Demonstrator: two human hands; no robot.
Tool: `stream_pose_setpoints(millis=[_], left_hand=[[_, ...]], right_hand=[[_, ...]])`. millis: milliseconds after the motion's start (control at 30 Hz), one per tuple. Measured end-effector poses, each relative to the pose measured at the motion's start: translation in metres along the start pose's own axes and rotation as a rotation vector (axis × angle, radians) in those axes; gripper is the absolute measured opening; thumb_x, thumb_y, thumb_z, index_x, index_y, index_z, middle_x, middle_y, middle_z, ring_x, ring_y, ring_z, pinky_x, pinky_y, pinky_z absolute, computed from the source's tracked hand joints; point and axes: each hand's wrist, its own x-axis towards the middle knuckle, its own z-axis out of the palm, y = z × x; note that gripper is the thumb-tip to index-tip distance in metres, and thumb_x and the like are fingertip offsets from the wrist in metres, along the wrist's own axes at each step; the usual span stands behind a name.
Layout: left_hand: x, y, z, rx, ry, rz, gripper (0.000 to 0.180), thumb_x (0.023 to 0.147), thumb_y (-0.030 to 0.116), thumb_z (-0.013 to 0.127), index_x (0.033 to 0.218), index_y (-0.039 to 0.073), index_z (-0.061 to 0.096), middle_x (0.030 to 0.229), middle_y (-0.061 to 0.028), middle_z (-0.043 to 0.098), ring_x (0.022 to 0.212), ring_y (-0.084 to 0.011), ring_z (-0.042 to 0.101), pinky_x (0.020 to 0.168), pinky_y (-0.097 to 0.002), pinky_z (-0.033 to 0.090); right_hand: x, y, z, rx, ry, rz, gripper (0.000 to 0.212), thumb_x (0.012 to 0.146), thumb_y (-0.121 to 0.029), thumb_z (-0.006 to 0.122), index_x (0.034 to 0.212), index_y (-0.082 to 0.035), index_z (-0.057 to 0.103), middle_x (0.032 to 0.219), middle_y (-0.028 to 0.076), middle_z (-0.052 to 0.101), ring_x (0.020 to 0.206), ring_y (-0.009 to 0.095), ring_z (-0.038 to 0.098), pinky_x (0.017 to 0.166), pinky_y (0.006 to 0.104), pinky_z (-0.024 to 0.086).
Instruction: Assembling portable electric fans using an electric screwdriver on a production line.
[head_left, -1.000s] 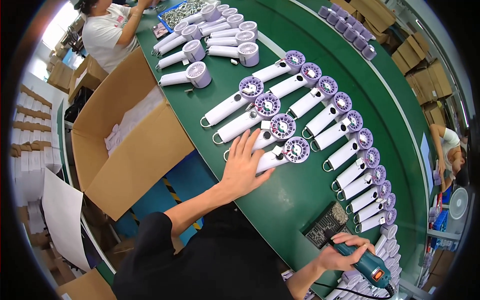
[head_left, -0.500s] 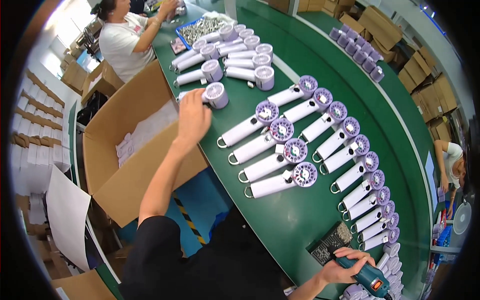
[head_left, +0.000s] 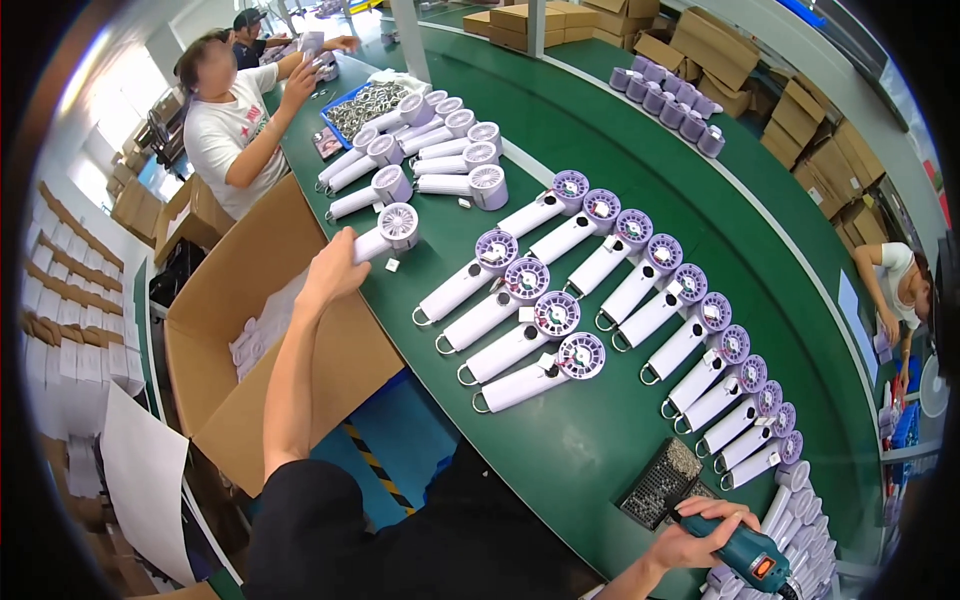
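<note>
My left hand [head_left: 335, 270] is closed around the lower end of a white handheld fan [head_left: 398, 227], whose round grille faces up at the table's left edge. Whether the fan rests on the table or is lifted, I cannot tell. A small white piece [head_left: 391, 265] lies beside it. My right hand [head_left: 700, 537] grips a teal electric screwdriver [head_left: 750, 556], its tip end by a black screw tray [head_left: 650, 492]. Between my hands lie two rows of fans with open purple heads, among them a near one [head_left: 540, 384] with a wire loop at its handle end.
Assembled fans [head_left: 487, 185] lie beyond my left hand, near a blue tray of metal parts [head_left: 368, 108]. A big cardboard box [head_left: 290, 400] stands left of the green table [head_left: 560, 450]. More fan parts [head_left: 800, 520] pile up at right. Co-workers [head_left: 225, 130] sit along the table.
The view has shifted. My left hand has slid toward the fan's handle end, and the fan has turned so its handle points nearer me. My right hand still holds the screwdriver by the tray.
</note>
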Motion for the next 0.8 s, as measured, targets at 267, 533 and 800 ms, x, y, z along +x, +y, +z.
stream_pose_setpoints(millis=[267,533,800], left_hand=[[-0.056,0.143,-0.045,-0.874,-0.503,-0.058,0.045,0.081,0.016,0.075,0.111,0.005,0.044,0.079,-0.0083,0.065,0.053,-0.0129,0.062,0.047,-0.026,0.047],[-0.135,0.263,0.012,-1.202,-1.041,-0.022,0.041,0.084,0.015,0.078,0.116,-0.001,0.056,0.079,-0.0041,0.063,0.053,-0.0098,0.06,0.048,-0.0241,0.044],[-0.194,0.301,0.067,-1.301,-1.21,-0.167,0.037,0.095,0.021,0.067,0.117,0.0,0.045,0.081,-0.0053,0.061,0.055,-0.01,0.058,0.049,-0.0241,0.044]], right_hand=[[0.007,0.003,-0.021,-0.008,0.047,-0.019,0.022,0.098,-0.016,0.052,0.107,0.002,0.042,0.067,0.007,0.043,0.041,0.016,0.043,0.042,0.0297,0.041],[0.013,0.001,-0.02,-0.061,0.064,-0.086,0.02,0.093,-0.015,0.048,0.106,-0.002,0.041,0.063,0.01,0.046,0.038,0.02,0.046,0.036,0.0345,0.047],[0.017,0.009,-0.033,-0.059,-0.042,-0.021,0.02,0.091,-0.009,0.053,0.105,-0.002,0.039,0.064,0.014,0.051,0.04,0.023,0.05,0.038,0.037,0.05]])
